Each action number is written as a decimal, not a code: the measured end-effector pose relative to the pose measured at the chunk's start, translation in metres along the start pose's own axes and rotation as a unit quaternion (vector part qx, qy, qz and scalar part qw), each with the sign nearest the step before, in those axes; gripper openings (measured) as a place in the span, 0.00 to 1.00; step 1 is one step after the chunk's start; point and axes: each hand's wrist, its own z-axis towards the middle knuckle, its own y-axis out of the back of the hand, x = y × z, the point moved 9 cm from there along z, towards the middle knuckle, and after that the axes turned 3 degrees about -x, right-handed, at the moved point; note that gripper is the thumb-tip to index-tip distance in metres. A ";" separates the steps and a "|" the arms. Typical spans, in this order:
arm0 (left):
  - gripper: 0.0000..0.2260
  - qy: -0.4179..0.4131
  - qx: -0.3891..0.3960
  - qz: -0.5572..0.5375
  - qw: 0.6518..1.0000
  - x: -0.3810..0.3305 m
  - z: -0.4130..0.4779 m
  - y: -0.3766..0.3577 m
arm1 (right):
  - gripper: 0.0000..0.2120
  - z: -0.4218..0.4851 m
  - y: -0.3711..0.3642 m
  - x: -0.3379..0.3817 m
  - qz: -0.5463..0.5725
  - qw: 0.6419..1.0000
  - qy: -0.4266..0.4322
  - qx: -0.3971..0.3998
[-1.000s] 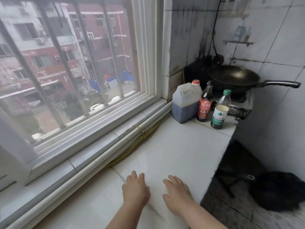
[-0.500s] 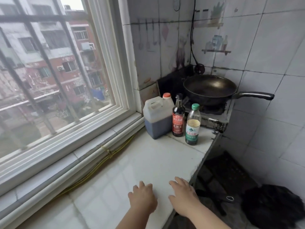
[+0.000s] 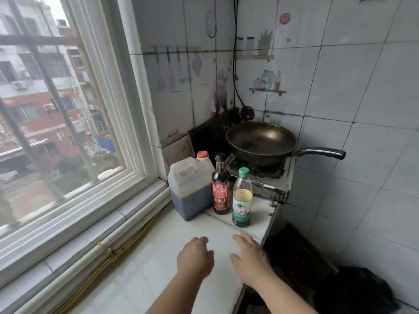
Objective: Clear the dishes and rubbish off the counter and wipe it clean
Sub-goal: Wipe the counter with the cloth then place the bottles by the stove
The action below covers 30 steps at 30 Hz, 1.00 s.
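Note:
The white tiled counter runs along the window. My left hand hovers over it palm down, fingers loosely curled, holding nothing. My right hand is beside it near the counter's right edge, fingers relaxed and empty. Beyond the hands stand a plastic jug of dark liquid with an orange cap, a dark soy sauce bottle with a red label, and a green-capped bottle. No dishes, rubbish or cloth show on the counter.
A black wok with a long handle sits on a grimy stove in the corner. A yellow cord lies along the window sill. The counter drops off on the right to a dark floor with a black heap.
The view has swung right and up toward the stove corner. Both hands have moved forward, closer to the bottles, and stay empty.

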 end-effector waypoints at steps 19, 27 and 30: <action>0.18 -0.021 -0.137 -0.244 0.960 -0.075 0.117 0.082 | 0.40 0.093 0.059 -0.037 0.163 0.968 -0.134 -0.137; 0.26 0.011 -0.133 -0.290 0.948 -0.098 0.151 0.078 | 0.45 0.139 0.059 -0.046 0.191 0.969 -0.126 -0.097; 0.20 0.025 -0.138 -0.301 0.943 -0.103 0.160 0.072 | 0.31 0.147 0.058 -0.050 0.192 0.970 -0.120 -0.088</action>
